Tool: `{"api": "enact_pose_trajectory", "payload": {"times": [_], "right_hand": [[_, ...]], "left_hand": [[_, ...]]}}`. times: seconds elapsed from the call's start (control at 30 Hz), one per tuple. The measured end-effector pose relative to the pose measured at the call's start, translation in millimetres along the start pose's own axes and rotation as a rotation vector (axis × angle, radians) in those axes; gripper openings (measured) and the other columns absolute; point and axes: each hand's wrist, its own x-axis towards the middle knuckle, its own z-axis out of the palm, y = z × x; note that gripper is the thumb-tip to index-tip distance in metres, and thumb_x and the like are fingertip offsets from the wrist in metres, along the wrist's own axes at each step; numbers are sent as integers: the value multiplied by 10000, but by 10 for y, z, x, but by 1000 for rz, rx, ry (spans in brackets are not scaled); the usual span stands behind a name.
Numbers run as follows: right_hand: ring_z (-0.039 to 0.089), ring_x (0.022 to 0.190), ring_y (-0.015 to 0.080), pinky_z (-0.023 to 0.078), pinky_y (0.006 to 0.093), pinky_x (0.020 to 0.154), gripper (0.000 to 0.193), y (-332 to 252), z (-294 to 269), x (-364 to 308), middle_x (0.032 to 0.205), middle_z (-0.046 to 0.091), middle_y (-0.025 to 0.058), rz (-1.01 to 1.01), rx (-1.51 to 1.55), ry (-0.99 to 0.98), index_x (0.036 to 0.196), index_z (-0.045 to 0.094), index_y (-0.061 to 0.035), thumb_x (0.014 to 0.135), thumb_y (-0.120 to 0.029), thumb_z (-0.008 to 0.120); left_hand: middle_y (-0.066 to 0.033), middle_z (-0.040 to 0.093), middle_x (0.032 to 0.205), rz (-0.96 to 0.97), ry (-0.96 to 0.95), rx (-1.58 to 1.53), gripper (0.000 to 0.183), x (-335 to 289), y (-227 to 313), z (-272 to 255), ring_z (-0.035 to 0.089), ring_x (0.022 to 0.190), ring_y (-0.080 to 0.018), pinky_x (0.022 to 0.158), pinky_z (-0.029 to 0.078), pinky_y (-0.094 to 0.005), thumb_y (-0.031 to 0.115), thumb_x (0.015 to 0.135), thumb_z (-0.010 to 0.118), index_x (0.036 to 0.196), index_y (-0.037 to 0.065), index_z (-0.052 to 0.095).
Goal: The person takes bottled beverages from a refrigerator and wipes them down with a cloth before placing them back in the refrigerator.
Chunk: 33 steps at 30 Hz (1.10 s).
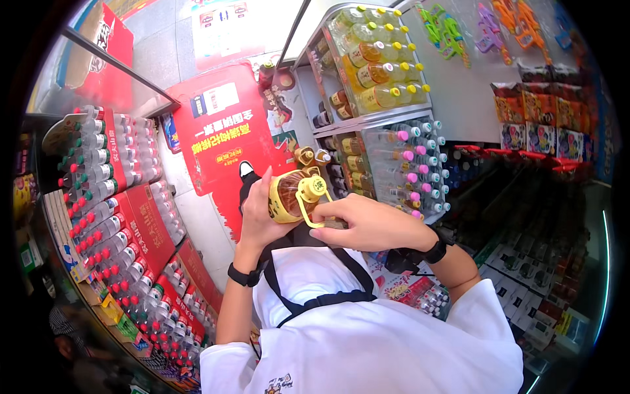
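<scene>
A large plastic drink bottle [286, 199] with brown contents, a yellow label and a yellow cap is held in front of my chest. My left hand [259, 213] is wrapped round the bottle's body from the left. From the cap hangs a yellow loop handle [302, 205], standing out toward my right side. My right hand [357, 223] pinches the lower end of that loop between thumb and fingers. Just beyond the bottle stand two smaller brown bottles with pale caps [313, 156].
On the left rise stacked packs of red-capped clear bottles [125, 243]. A rack [400, 113] of yellow-capped drinks, with pink- and blue-capped bottles below, stands at the right. Red printed mats [223, 138] cover the floor ahead. Snack bags [538, 108] and toy guns [449, 33] hang at the far right.
</scene>
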Motion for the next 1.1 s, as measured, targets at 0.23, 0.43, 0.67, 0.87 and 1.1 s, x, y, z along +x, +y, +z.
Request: {"api": "enact_pose_trajectory", "payload": {"times": [0.23, 0.43, 0.67, 0.87, 1.1], "right_hand": [[445, 530, 82, 385, 277, 505, 254, 459, -672, 1758, 593, 500, 0, 171, 353, -61, 826, 522, -32, 928, -265, 527], [391, 463, 66, 325, 243, 398, 236, 1368, -1114, 3223, 557, 448, -29, 448, 799, -117, 799, 474, -61, 968, -227, 473], [453, 579, 62, 396, 247, 528, 283, 3250, -1585, 4532, 655, 494, -28, 367, 623, 70, 743, 532, -21, 946, -218, 515], [516, 696, 98, 443, 271, 671, 389, 4174, -1954, 4998, 748, 608, 37, 584, 252, 277, 870, 654, 19, 906, -357, 560], [652, 887, 331, 508, 403, 758, 324, 4433, -2133, 5246, 907, 677, 182, 721, -711, 124, 926, 692, -30, 868, -299, 521]], "left_hand": [[-177, 527, 1194, 5, 15, 48, 1011, 1144, -1596, -43, 510, 1104, -357, 942, 415, -443, 241, 570, 855, 1384, 27, 296], [-265, 308, 1409, -583, -76, 119, 977, 1223, -2718, 240, 320, 1304, -398, 1080, 288, -428, 164, 713, 762, 1436, -23, 132], [-120, 521, 1180, -1302, 275, -213, 532, -479, -3394, -80, 532, 996, -181, 875, 429, -308, 78, 910, 536, 1393, 54, 314], [-73, 586, 1004, -1884, 300, -476, 343, -2706, -2859, -169, 567, 802, -130, 676, 469, -251, 164, 949, 494, 1262, 37, 432], [-39, 627, 948, -1928, 246, -562, 244, -3340, -2074, 87, 574, 828, -85, 684, 440, -184, 200, 952, 487, 1116, 34, 559]]}}
